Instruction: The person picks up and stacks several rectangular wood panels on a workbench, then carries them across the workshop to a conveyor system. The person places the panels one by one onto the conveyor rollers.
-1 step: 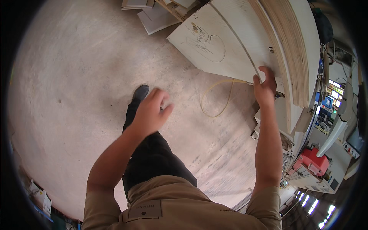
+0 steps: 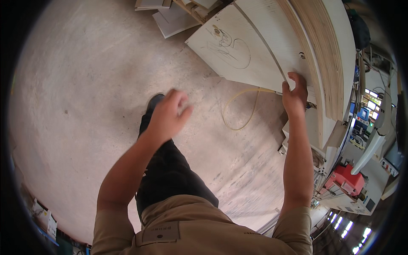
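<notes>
My right hand (image 2: 294, 95) is at the near end of a white panel (image 2: 238, 51) with pencil lines drawn on its face. The thumb lies on one side of the panel's narrow grey edge and the curved fingers on the other, gripping it. My left hand (image 2: 170, 114) hangs over the floor in front of my leg, touching nothing. Its fingers are loosely curled and a little blurred, with the thumb apart, and nothing shows in them. From beside my right hand a thin yellowish strip (image 2: 225, 108) loops down onto the floor.
Layered plywood-like boards (image 2: 331, 63) stand to the right of the panel. Grey-white boards (image 2: 174, 21) lie at the top. Along the right are machinery with a red part (image 2: 346, 178) and a pale arm (image 2: 369, 151). The concrete floor (image 2: 85, 106) stretches left.
My left hand has moved slightly up and its fingers have shifted. My right hand and the boards have shifted very slightly to the right in the view.
</notes>
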A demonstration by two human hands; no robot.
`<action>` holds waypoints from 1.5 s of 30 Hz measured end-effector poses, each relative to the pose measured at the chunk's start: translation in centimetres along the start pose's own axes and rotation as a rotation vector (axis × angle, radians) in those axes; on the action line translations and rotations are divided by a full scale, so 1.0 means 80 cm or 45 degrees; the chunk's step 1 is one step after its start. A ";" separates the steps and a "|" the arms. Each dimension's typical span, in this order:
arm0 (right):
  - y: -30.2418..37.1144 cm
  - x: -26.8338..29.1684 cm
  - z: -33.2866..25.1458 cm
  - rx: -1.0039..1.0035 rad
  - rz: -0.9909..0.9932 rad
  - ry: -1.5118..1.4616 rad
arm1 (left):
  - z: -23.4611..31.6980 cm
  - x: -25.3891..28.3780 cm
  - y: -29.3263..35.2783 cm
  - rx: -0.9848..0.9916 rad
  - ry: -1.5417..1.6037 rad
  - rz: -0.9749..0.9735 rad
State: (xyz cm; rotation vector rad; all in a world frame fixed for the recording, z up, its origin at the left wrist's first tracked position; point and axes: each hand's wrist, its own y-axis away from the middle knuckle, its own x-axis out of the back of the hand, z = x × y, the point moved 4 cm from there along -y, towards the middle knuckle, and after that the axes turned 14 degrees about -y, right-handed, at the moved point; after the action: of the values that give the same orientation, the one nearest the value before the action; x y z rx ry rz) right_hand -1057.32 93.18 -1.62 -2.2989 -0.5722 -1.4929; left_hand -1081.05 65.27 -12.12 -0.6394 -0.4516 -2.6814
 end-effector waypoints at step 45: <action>0.172 -0.104 0.083 -1.208 0.134 -1.190 | -0.020 -0.028 -0.079 0.106 0.027 0.529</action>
State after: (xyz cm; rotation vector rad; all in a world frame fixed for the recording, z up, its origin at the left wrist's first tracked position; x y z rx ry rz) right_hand -1048.25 83.31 -12.69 -3.6739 0.1511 -0.5511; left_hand -1082.28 70.90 -15.94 -0.6040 -0.3748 -2.2630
